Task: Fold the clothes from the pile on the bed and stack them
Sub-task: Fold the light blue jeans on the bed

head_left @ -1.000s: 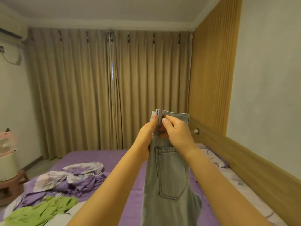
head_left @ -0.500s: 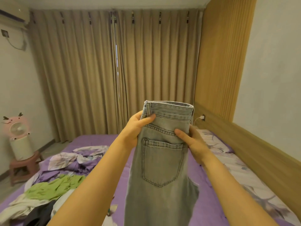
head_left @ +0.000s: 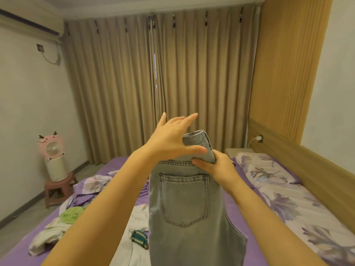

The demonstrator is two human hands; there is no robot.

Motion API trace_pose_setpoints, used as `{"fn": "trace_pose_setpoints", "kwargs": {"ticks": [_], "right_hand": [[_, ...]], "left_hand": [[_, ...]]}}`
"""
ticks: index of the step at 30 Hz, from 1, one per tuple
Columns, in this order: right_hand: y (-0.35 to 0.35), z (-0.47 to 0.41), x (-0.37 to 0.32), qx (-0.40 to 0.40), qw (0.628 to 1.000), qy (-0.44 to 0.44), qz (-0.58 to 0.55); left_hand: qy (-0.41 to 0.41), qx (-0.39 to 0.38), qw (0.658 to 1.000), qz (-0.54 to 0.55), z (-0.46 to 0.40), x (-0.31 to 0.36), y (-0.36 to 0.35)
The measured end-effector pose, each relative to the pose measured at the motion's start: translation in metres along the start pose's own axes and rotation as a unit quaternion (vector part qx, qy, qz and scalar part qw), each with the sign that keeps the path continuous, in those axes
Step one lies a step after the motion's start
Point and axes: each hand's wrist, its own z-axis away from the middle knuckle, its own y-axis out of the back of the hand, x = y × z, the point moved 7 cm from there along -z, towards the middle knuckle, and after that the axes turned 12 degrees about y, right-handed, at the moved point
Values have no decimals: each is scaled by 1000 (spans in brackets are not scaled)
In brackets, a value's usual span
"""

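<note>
Light grey jeans hang upright in front of me, back pocket facing me, legs folded together. My right hand grips the waistband at its right side. My left hand is spread with straight fingers at the waistband's left top, its thumb lying across the denim. On the purple bed to the left lies the pile of clothes: a green garment, white pieces and a striped teal item.
A patterned pillow and sheet run along the wooden headboard on the right. A pink fan stands on a small stool at the left. Beige curtains close off the far wall.
My left hand has let go of the waistband and spread its fingers above it. My right hand has moved up to grip the waistband's right side. The view has tilted slightly.
</note>
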Motion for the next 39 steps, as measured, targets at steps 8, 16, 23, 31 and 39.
{"fn": "trace_pose_setpoints", "kwargs": {"ticks": [8,16,23,31,39], "right_hand": [[-20,15,0,-66,997,-7,-33],[-13,93,82,-98,985,-141,23],[4,95,90,-75,988,-106,89],[63,74,70,-70,942,-29,327],[59,104,94,-132,919,3,371]], "left_hand": [[80,-118,987,70,-6,-17,-29],[113,-8,986,123,-13,-47,-10],[215,45,962,159,4,-99,1],[261,55,939,215,25,-116,-27],[187,62,968,155,-22,-50,-11]]}}
